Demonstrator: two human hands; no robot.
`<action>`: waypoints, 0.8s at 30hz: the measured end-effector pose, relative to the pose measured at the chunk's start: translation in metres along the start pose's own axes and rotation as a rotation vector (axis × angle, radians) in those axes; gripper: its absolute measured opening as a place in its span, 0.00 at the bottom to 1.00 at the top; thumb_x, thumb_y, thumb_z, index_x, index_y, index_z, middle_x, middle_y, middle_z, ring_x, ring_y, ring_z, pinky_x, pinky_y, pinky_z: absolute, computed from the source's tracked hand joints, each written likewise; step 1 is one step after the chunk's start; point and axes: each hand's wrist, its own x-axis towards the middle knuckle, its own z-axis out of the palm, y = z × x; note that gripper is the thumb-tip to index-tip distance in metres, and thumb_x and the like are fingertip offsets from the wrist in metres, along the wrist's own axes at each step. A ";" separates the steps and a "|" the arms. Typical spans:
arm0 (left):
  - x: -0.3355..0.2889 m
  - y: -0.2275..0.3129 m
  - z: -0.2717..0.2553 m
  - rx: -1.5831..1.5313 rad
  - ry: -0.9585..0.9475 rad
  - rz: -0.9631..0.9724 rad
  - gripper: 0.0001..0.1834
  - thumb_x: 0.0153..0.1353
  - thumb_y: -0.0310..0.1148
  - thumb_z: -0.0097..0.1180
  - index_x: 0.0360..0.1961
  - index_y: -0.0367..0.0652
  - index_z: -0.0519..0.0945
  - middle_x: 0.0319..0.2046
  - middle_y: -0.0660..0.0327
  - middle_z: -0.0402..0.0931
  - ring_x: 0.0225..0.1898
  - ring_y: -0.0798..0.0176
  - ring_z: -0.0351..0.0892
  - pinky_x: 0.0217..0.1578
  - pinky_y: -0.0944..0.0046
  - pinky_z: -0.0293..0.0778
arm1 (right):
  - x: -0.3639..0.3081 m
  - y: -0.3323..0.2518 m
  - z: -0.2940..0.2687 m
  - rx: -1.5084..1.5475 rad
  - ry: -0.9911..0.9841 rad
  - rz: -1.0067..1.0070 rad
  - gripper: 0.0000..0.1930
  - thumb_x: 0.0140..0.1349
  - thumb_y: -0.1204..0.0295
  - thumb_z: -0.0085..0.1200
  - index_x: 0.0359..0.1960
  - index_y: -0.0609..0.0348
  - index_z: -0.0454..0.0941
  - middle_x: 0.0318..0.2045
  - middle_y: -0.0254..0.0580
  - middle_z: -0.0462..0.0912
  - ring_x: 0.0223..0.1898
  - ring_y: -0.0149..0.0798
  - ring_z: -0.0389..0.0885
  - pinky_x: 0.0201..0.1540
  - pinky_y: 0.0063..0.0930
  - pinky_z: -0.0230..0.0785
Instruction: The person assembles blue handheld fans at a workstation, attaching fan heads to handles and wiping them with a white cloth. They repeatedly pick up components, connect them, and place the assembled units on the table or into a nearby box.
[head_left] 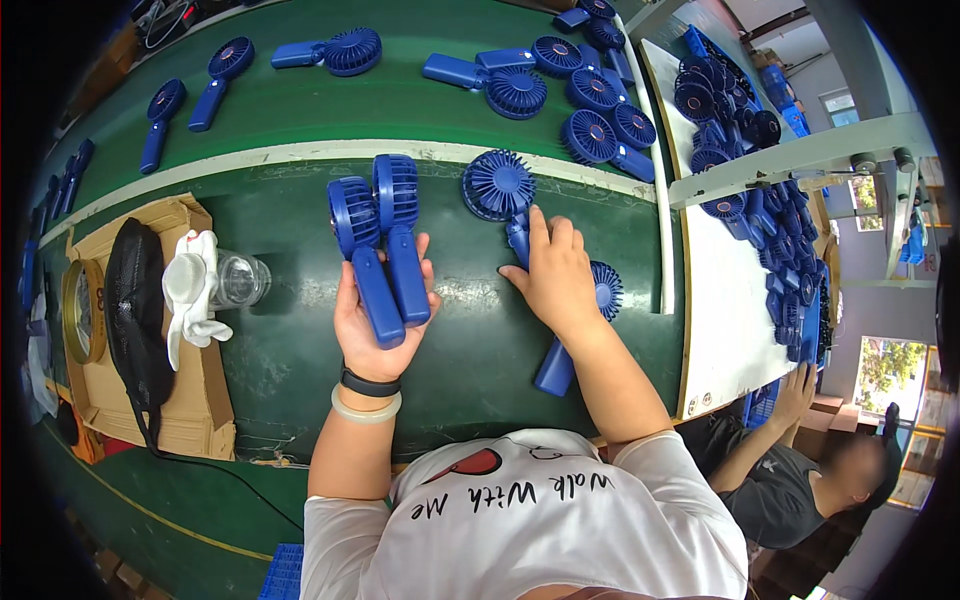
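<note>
In my upturned left hand (pixel 375 335) lie two blue handheld fans side by side, one (pixel 352 215) slightly left of the other (pixel 397 190). Their handles rest across the palm, with the thumb on one side and the fingers curled on the other. My right hand (pixel 560 275) is closed over the handle of a third handheld fan (pixel 499 185), thumb and index finger either side of it. That fan's round grille points away from me on the green tabletop (pixel 460 370). Partly hidden under my right forearm is another blue fan (pixel 555 368).
Beyond a pale rail (pixel 290 152), more fans (pixel 517 92) lie on a green surface. At left, a cardboard tray (pixel 205 400) holds a black pouch (pixel 140 310), beside a clear jar (pixel 240 280) and white cloth (pixel 195 290). Heaped fans (pixel 785 260) and a co-worker (pixel 800 490) are at right.
</note>
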 end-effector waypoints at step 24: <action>0.002 -0.002 -0.004 0.021 -0.042 -0.109 0.38 0.57 0.56 0.50 0.63 0.47 0.58 0.57 0.62 0.64 0.50 0.58 0.70 0.47 0.56 0.69 | -0.009 -0.024 -0.008 1.706 -0.317 0.266 0.20 0.60 0.76 0.50 0.54 0.63 0.63 0.41 0.44 0.77 0.42 0.37 0.79 0.46 0.31 0.72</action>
